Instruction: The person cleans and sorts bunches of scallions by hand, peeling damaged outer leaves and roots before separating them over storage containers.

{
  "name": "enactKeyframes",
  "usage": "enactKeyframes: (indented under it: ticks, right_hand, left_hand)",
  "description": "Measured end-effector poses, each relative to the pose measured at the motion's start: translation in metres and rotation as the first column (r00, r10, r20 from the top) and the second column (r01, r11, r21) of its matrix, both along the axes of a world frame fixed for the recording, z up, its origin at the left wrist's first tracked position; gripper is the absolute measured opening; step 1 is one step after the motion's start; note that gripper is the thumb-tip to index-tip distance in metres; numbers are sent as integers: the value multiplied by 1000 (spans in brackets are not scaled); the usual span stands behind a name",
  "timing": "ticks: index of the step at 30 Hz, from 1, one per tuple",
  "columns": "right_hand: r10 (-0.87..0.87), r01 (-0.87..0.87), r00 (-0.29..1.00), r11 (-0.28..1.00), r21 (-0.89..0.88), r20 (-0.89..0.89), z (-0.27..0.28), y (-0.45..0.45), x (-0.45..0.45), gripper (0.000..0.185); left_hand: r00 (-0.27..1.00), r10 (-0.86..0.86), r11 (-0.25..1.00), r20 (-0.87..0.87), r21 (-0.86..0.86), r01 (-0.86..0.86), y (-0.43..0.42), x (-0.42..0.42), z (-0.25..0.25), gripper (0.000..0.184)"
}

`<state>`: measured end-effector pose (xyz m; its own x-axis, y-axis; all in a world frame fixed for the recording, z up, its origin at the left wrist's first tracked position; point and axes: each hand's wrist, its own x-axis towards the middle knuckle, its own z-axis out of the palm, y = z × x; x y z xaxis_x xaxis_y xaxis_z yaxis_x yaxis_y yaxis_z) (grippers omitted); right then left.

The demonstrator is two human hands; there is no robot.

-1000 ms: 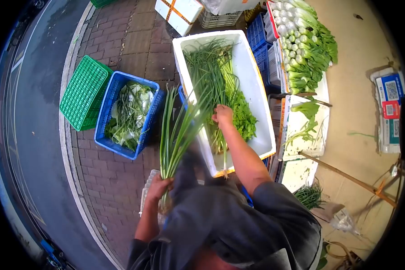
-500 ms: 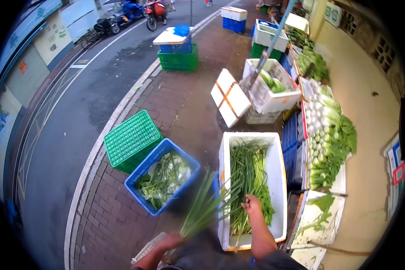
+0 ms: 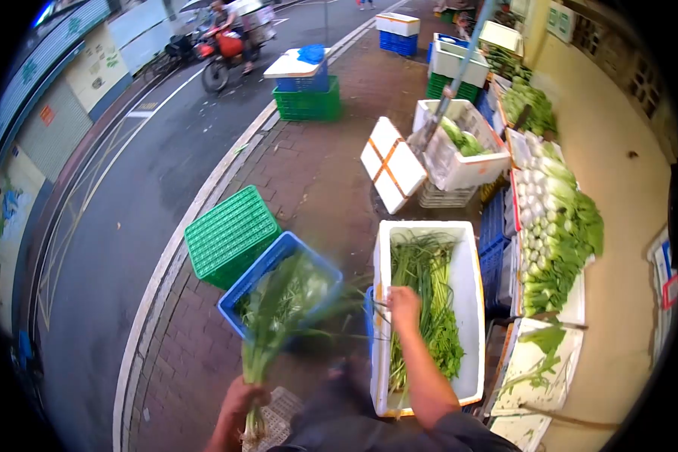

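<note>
My left hand (image 3: 245,395) is closed around the lower stems of a bunch of scallions (image 3: 260,346). Their pale root ends hang below the fist, and the leaves fan upward, blurred, in front of the blue crate (image 3: 230,301). That crate contains loose greens and clear plastic. Over the left rim of the white foam box (image 3: 467,316), my right hand (image 3: 404,307) has its fingers pressed together. Blurred thin green strands extend left from its fingertips; what it grips is too unclear to name. Scallions (image 3: 410,275) and leafy green bunches (image 3: 448,346) lie inside the box.
Beside the blue crate stands an upturned green crate (image 3: 232,230). A foam lid (image 3: 392,166) leans against a box of greens (image 3: 459,158) near a pole. Vegetables (image 3: 542,233) line the right wall. On the road, a person rides a red motorbike (image 3: 226,49).
My left hand has swung left with the scallions, their leaves now upright over the blue crate. My right hand has moved up and left to the box rim. The motorbike has come nearer.
</note>
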<state>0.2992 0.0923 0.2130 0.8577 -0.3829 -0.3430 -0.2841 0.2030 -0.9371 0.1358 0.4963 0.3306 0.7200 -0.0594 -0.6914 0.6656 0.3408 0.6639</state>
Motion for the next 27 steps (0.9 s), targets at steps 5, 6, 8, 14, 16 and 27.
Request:
enactKeyframes:
  ticks: [5,6,8,14,16,27]
  right_hand:
    - [416,-424,900,773,-471,-128,-35,113,-6,38]
    - [412,-382,905,678,-628,-105,-46,120,-13,43]
    - [636,-640,767,767,-37,-86,-1,116,-27,58]
    - [553,-591,803,690,419,223,61,78,-74,58]
    - [407,-407,900,654,638,157,72,52,-89,57]
    - [-646,129,717,491,861,261,89,-128,-289,39]
  left_hand:
    - [956,156,988,248,-39,-151,-11,33,28,20]
    - [948,128,992,292,-21,-127,-15,43,23,21]
    - [949,60,995,310,57,-81,-30,59,14,21]
    - [750,-582,811,313,294,507,-143,79,-9,8]
    - [649,-681,715,339,113,690,-177,69,-15,12]
    - [-63,-956,-68,286,-5,998,-360,-11,-34,50]
